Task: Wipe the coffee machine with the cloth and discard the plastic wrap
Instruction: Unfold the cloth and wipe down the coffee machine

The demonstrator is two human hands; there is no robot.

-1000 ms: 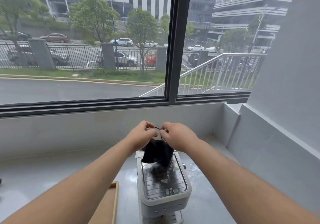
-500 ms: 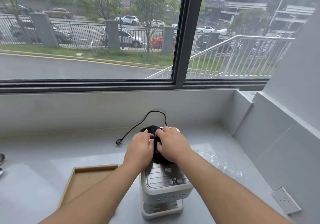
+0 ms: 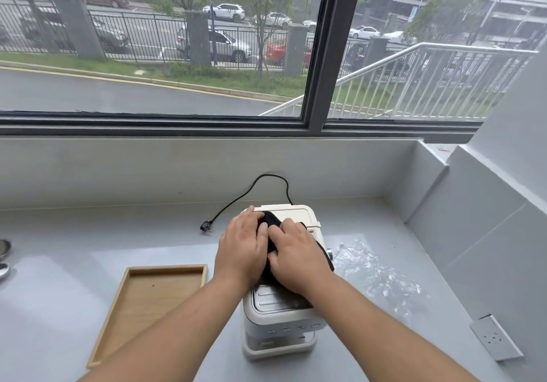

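Both hands lay palm-down, side by side, the left hand (image 3: pixel 241 248) with fingers stretched flat and the right hand (image 3: pixel 299 256) with fingers slightly bent, pressing the black cloth (image 3: pixel 270 221) onto the cream-white boxy coffee machine (image 3: pixel 278 325). A second earlier they had pinched the cloth in the air above it; now it lay spread across the ribbed metal top. The machine stood upright on the grey counter (image 3: pixel 74 248), its long axis running near to far and its button panel facing near. The crumpled clear plastic wrap (image 3: pixel 376 272) lay just right of it and the shallow wooden tray (image 3: pixel 148 301) just left.
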